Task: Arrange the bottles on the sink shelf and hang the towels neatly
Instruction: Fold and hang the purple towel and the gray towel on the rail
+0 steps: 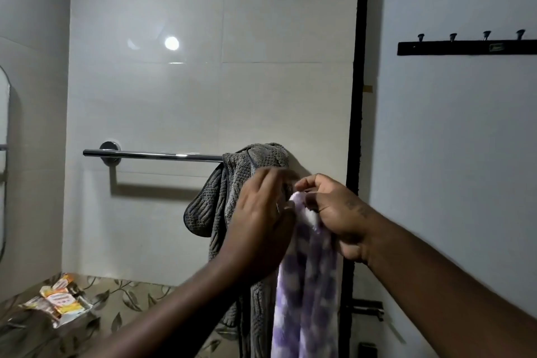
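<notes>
A purple towel point(305, 285) held tight at its top by the right hand point(334, 212), left hand point(261, 209) open, straight fingers on the grey towel point(215, 206), bunched on the rail point(151, 155).

A chrome towel bar point(151, 155) crosses mid-frame, a grey knitted towel point(215, 206) bunched over its right end. Lower left, orange-and-white packets point(58, 301) lie on the leaf-patterned table point(130, 296).

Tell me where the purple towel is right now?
In the head view, the purple towel hangs right of centre from the right hand, beside the grey towel bunched on the rail.
</notes>
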Tool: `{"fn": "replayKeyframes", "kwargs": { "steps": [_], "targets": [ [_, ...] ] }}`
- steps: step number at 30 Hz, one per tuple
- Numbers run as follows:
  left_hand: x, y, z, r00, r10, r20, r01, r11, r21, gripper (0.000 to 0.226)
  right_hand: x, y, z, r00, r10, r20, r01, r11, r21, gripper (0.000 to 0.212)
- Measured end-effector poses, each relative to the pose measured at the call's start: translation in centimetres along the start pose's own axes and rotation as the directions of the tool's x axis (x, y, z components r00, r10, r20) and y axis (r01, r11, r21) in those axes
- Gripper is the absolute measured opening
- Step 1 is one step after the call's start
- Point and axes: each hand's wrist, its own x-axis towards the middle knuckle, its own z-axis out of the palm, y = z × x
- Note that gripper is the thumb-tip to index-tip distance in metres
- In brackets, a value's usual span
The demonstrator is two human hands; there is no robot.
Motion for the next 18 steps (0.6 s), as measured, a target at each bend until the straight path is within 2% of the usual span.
{"fn": "replayKeyframes", "kwargs": {
  "steps": [1,2,3,4,5,6,7,9,11,13,16,18],
  "targets": [
    [0.7,-0.2,-0.2,0.998,-0.046,0.053,0.048,0.998,-0.031,0.041,-0.2,-0.1,0.2,0.999,-0.022,0.049,0.025,0.998,-0.057,0.016],
    [1.6,-0.4,-0.5,0.973,-0.149,0.178,0.181,0.966,-0.184,0.043,-0.3,-0.2,0.3,0.995,-0.040,0.096,0.049,0.994,-0.097,0.017],
    [2.4,-0.3,-0.8,0.914,-0.227,0.337,0.352,0.856,-0.379,0.041,-0.3,-0.5,0.3,0.990,-0.051,0.134,0.068,0.990,-0.123,0.020],
    [2.9,-0.3,-1.0,0.845,-0.244,0.476,0.491,0.707,-0.509,0.037,-0.4,-0.9,0.3,0.985,-0.060,0.162,0.083,0.987,-0.140,0.022],
    [3.3,-0.5,-1.2,0.785,-0.227,0.576,0.583,0.585,-0.564,0.036,-0.4,-1.2,0.2,0.981,-0.065,0.181,0.093,0.984,-0.150,0.023],
    [3.5,-0.6,-1.4,0.745,-0.192,0.639,0.627,0.530,-0.571,0.037,-0.4,-1.4,0.0,0.979,-0.070,0.189,0.102,0.981,-0.164,0.025],
    [3.6,-0.6,-1.5,0.718,-0.166,0.676,0.643,0.531,-0.552,0.037,-0.5,-1.5,-0.2,0.979,-0.076,0.190,0.110,0.978,-0.176,0.026],
    [4.1,-0.7,-1.9,0.709,-0.157,0.688,0.590,0.667,-0.455,0.025,-0.6,-1.3,-0.6,0.978,-0.093,0.185,0.127,0.975,-0.181,0.026],
    [4.9,-0.8,-2.3,0.710,-0.182,0.681,0.463,0.849,-0.256,0.019,-0.6,-0.8,-0.8,0.977,-0.104,0.185,0.138,0.974,-0.180,0.028],
    [5.5,-0.6,-2.8,0.689,-0.191,0.699,0.295,0.955,-0.031,0.031,-0.8,-0.3,-1.1,0.974,-0.112,0.199,0.158,0.959,-0.236,0.029],
    [6.0,-0.2,-3.2,0.696,-0.186,0.694,0.106,0.982,0.157,0.032,-1.3,0.5,-1.8,0.954,-0.105,0.281,0.198,0.925,-0.325,0.034],
    [6.1,0.2,-3.3,0.753,-0.171,0.636,0.025,0.973,0.231,0.036,-1.4,1.4,-1.9,0.950,-0.077,0.304,0.217,0.861,-0.461,0.038]
  ]
}}
